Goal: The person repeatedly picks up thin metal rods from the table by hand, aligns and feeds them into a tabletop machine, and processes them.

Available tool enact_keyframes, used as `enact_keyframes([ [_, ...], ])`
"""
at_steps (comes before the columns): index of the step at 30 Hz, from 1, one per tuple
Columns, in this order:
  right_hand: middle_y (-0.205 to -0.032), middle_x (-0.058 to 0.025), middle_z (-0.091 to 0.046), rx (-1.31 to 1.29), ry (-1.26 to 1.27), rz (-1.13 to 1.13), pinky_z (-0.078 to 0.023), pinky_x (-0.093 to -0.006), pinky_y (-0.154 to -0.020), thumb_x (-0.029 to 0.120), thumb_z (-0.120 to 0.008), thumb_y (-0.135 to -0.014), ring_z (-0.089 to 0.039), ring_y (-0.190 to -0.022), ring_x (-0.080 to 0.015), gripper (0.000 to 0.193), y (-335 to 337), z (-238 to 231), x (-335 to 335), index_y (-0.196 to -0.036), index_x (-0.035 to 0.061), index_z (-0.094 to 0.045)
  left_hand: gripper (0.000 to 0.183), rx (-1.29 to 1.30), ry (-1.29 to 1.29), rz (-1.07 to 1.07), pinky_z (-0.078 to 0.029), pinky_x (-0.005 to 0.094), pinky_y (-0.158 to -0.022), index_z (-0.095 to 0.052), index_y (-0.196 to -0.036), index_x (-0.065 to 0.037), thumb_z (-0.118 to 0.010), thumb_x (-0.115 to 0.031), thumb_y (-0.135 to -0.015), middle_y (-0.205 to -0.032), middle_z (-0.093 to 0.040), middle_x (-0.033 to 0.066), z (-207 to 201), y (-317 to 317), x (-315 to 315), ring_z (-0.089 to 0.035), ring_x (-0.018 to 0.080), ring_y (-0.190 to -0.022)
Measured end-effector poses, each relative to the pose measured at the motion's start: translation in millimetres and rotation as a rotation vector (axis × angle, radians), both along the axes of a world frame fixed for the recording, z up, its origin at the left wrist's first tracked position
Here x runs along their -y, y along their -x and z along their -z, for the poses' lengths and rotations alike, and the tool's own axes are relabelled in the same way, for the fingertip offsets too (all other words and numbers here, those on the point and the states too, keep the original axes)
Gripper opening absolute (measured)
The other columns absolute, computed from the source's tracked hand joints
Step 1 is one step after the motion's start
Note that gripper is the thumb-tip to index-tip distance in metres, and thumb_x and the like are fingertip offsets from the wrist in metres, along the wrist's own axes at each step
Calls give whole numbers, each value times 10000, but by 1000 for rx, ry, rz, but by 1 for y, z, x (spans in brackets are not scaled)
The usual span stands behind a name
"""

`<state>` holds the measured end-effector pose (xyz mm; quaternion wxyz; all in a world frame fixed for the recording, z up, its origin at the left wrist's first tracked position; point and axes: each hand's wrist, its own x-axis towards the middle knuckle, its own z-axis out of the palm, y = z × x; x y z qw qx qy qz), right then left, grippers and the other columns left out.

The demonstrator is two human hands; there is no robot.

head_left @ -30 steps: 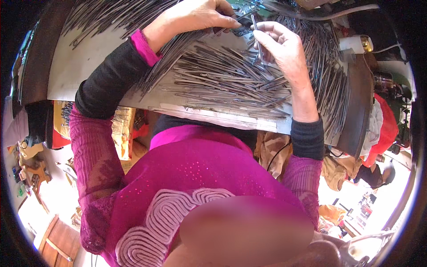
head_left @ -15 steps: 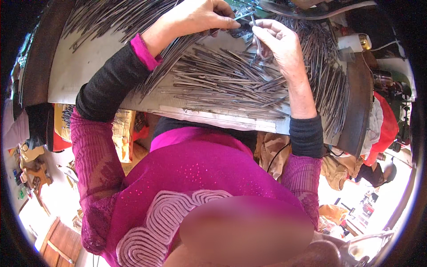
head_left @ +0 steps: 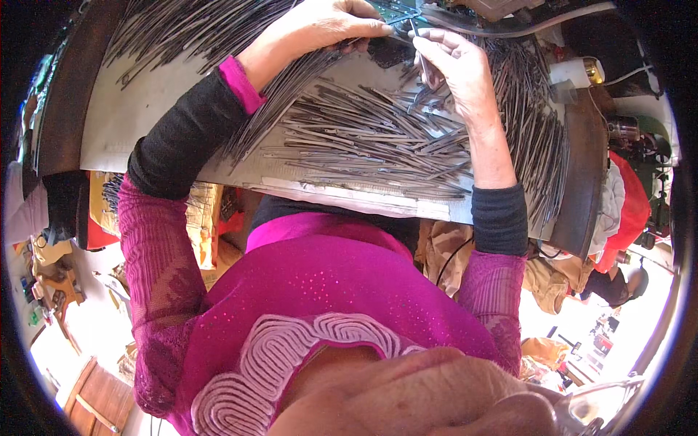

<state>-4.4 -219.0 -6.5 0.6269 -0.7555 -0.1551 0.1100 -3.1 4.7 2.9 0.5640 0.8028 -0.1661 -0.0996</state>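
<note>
At the far edge of the worktop, my left hand (head_left: pixel 331 29) is closed in a pinch, thumb pointing right. A slim bluish strip seems to run from its fingertips, though the fingers partly hide it. Close to its right, my right hand (head_left: pixel 454 62) pinches a thin grey metal strip (head_left: pixel 415 29) that stands almost upright, its upper end near the left hand's piece. A dark patch (head_left: pixel 389 52) lies below the left fingertips. Under and between both forearms spreads a pile of thin dark metal strips (head_left: pixel 371 131), some with small holes at their ends.
More strips lie in a heap at the far left (head_left: pixel 196 33) and another along the right side (head_left: pixel 534 138). Dark raised boards edge the worktop (head_left: pixel 109 123). A grey hose (head_left: pixel 523 27) curves across the far right, near a white cylinder with a gold end (head_left: pixel 578 72).
Both hands have shifted only slightly. The left fingers have moved a little, uncovering more of the dark patch below, and the right hand still pinches its metal strip.
</note>
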Motion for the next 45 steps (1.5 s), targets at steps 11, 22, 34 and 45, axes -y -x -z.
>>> enact_keyframes([
  [11,-812,-86,-636,-182,-355,266,-486,-210,-567,99,-595,-862,-607,-663,-131,176,-1,13,12,-1003,-4,-614,349,5,6,-24,-422,234,-464,-675,-808,-21,-639,-368,-825,-597,-588,14,8,10,7,-525,75,-491],
  [22,-857,-99,-645,-313,-519,177,-538,-242,-605,172,-554,-913,-638,-731,-154,212,-4,25,15,-1018,-6,-602,310,724,-515,-255,-515,353,-598,-681,-789,-62,-597,-360,-809,-696,-639,136,10,3,-2,-647,267,-676],
  [34,-874,-102,-642,-305,-531,179,-536,-268,-636,174,-566,-902,-635,-753,-176,217,-7,24,16,-1019,-7,-592,207,996,-730,-461,-486,428,-622,-587,-815,-13,-632,-201,-743,-712,-571,178,27,-24,-75,-590,345,-699],
  [45,-888,-101,-649,-272,-531,82,-520,-278,-689,169,-540,-909,-641,-788,-184,212,-3,18,11,-1029,2,-594,214,776,-490,-130,-485,381,-662,-627,-896,-6,-633,-186,-781,-780,-624,177,-6,-1,-45,-610,337,-743],
])
